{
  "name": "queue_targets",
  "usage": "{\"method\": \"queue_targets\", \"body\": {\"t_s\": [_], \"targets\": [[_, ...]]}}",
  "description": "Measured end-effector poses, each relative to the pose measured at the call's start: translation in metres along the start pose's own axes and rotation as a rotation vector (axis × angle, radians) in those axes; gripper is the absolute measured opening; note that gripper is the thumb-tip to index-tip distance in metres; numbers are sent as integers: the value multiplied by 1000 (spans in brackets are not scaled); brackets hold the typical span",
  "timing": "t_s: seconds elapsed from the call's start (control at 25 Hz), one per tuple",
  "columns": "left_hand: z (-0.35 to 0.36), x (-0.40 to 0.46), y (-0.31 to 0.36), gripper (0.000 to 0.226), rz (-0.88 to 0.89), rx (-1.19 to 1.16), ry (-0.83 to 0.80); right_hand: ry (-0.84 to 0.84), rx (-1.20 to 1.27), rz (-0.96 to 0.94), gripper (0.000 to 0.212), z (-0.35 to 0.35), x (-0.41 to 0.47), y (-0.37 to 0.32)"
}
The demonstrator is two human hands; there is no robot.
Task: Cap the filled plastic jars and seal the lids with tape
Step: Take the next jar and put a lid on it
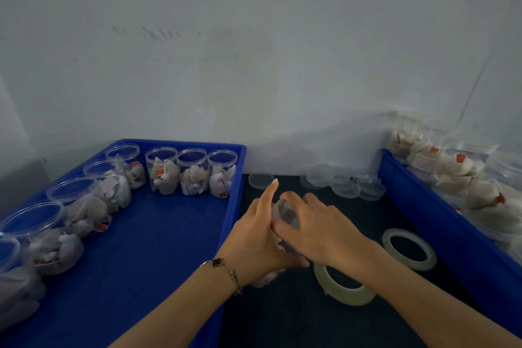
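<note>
A filled clear plastic jar (285, 213) stands on the dark table between the two blue trays, mostly hidden by both hands. My left hand (255, 237) holds its side, index finger pointing up. My right hand (316, 227) curls over the top, fingers on the clear lid. Two rolls of clear tape lie to the right: one (343, 288) partly under my right wrist, another (409, 248) farther right. Loose clear lids (343, 185) are piled at the back, with a single lid (260, 180) beside the left tray.
The blue tray on the left (158, 248) holds several open, filled jars (193, 171) along its back and left edges. A second blue tray (440, 223) at right is stacked with capped jars (452, 167). A pale wall stands close behind.
</note>
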State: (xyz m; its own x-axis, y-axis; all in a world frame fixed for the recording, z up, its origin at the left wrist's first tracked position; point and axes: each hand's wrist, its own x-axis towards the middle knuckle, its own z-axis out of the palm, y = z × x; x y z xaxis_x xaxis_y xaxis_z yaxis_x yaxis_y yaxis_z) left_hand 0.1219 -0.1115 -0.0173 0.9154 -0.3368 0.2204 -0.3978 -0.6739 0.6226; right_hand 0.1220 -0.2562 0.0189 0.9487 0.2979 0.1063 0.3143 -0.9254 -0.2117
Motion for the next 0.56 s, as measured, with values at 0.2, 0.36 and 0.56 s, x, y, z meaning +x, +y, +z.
{"method": "queue_targets", "body": {"t_s": [0.2,0.36,0.56], "targets": [[-10,-2,-5,102,-10,85,162,-77,367,58,60,15,-11,65],[1,-5,-4,105,-64,20,57,-576,125,127,55,52,-38,110],[20,-3,-11,120,-138,83,-181,-414,129,142,60,76,-60,120]]}}
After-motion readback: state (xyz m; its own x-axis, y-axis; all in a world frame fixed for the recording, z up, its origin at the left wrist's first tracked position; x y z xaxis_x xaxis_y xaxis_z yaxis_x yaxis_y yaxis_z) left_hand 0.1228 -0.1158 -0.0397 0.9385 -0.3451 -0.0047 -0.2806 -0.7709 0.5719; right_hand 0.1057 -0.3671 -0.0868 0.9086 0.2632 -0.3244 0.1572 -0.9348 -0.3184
